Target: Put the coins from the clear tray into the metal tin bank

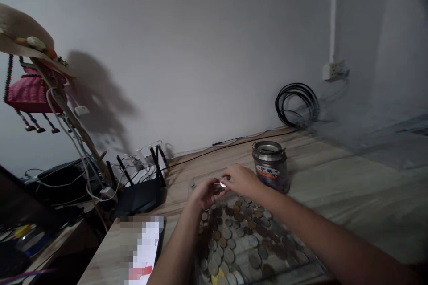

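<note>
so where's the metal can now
In the head view, the metal can stands right of centre on the table, just beyond the right forearm, with the coiled black cable farther back.

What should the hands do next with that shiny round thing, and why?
I'd probably let the right hand gently lift the shiny coin, as it looks to be, away from the left hand. Its fingertips seem to pinch it, the hands are close together, and if dropped it could get lost among the many coins just below.
</note>
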Available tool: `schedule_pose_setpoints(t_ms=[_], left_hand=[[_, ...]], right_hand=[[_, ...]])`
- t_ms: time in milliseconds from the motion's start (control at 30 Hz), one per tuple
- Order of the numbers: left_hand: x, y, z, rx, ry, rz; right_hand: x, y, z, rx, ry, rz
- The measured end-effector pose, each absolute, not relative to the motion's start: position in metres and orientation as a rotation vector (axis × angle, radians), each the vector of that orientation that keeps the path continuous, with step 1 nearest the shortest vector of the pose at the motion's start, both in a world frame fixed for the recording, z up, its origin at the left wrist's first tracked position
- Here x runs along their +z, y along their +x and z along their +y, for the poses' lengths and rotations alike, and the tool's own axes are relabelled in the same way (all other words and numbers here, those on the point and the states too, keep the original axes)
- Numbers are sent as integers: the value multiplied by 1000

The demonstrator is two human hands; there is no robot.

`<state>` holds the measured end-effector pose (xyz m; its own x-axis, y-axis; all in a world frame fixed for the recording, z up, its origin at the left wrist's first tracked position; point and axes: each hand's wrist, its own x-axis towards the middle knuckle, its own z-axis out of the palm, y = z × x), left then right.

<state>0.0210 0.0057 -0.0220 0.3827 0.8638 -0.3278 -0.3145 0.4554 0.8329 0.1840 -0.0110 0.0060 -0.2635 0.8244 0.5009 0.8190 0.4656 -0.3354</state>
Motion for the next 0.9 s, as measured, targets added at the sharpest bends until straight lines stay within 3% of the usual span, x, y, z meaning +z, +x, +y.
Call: schedule_pose_setpoints(t_ms=[167,400,567,733,900], left_hand=[[-23,20,4,792,825,809],[-21,19,3,887,842,827],[-22,20,3,916,870,846],[-22,20,1,910,907,841],[-19,21,-2,904,938,812]], right_hand=[[3,178,-9,149,-1402,-2169],[54,262,-4,-202,-1650,-1587],[53,298,5,-155,-1831,-1515],[48,294,8,-259,-1797,-1605],[50,261,-2,-401,-1445,-1573]])
